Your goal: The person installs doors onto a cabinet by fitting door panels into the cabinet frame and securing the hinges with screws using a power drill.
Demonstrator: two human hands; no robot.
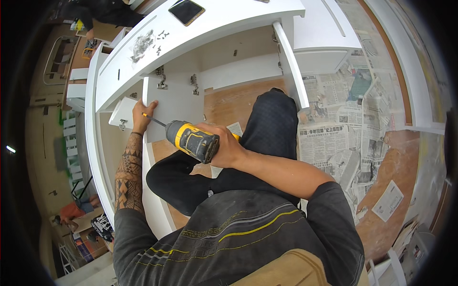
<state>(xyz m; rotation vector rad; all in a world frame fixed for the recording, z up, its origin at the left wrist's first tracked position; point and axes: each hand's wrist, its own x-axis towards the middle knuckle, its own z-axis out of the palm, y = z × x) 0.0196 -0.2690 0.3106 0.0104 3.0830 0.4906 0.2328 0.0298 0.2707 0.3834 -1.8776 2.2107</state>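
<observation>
My right hand (228, 145) is wrapped round the grip of a black and yellow cordless drill (188, 139). The drill's long bit (153, 119) points up and left, its tip close to my left hand (141, 113). That left hand is closed on the edge of an upright white cabinet panel (174, 107), thumb on its inner side; some fingers are hidden. Metal hinges (161, 78) (194, 85) are on the inside near this panel. Another hinge (122, 125) is on a white door (125, 112) left of my hand.
On the white cabinet top (214, 24) lie a phone (186, 11), a plastic bag (142, 46) and several loose screws (162, 35). A door (290, 66) stands open at the right. Newspapers (329, 138) cover the floor there. Another person's hand (89, 34) shows at the far left.
</observation>
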